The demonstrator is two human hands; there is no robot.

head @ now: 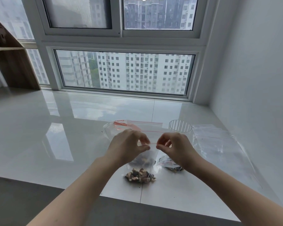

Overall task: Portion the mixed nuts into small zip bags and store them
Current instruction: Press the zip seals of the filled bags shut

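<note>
A small clear zip bag (145, 158) with mixed nuts in its bottom hangs upright above the white ledge. My left hand (129, 146) pinches its red zip strip at the left end. My right hand (173, 148) pinches the same strip at the right end. Below it, a filled small bag of nuts (140, 176) lies on the ledge. Another nut-filled bag (169, 165) lies to the right, partly hidden under my right wrist.
A clear ribbed plastic cup (180, 126) stands behind my right hand. Empty zip bags (211, 139) lie flat at the right, and a larger bag with orange print (121, 127) lies behind my left hand. The ledge's front edge (137, 201) runs close below the nuts.
</note>
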